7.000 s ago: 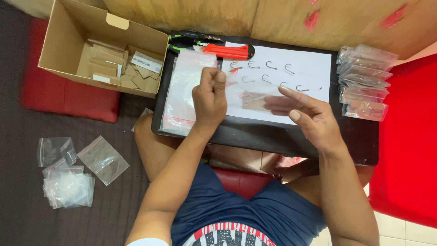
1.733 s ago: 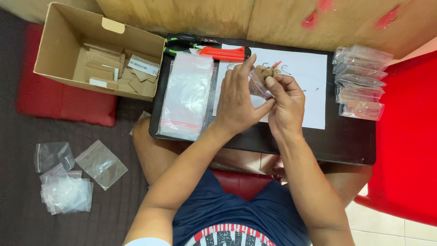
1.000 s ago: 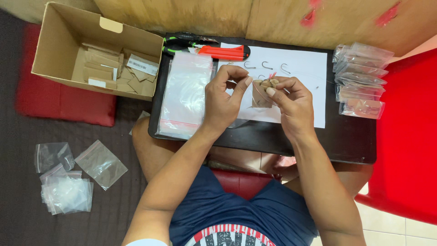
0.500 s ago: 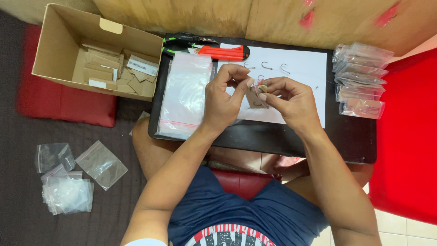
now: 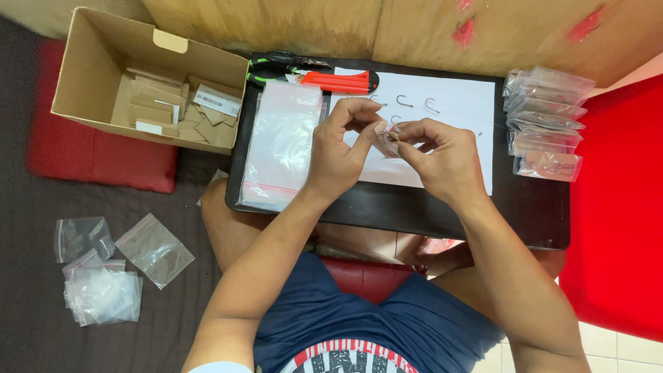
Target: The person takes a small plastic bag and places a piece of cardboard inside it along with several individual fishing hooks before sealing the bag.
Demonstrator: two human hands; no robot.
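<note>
My left hand (image 5: 343,148) and my right hand (image 5: 440,155) meet over a white sheet (image 5: 456,114) on a black lap tray (image 5: 414,214). Both pinch a small clear zip bag (image 5: 388,141) with brownish contents between thumbs and fingertips. Three metal hooks (image 5: 404,103) lie on the sheet just beyond my fingers. A stack of empty clear zip bags (image 5: 283,141) rests on the tray to the left of my left hand.
A pile of filled small bags (image 5: 545,124) sits on the tray's right end. A red utility knife (image 5: 342,81) and green-handled tool (image 5: 276,65) lie at the far edge. An open cardboard box (image 5: 148,79) with paper packets stands left. Loose bags (image 5: 103,266) lie on the floor.
Seven seconds ago my hands lay on the sheet among several hooks. Since then they took up a small bag and now pinch it together, lower over the sheet; fewer hooks show.
</note>
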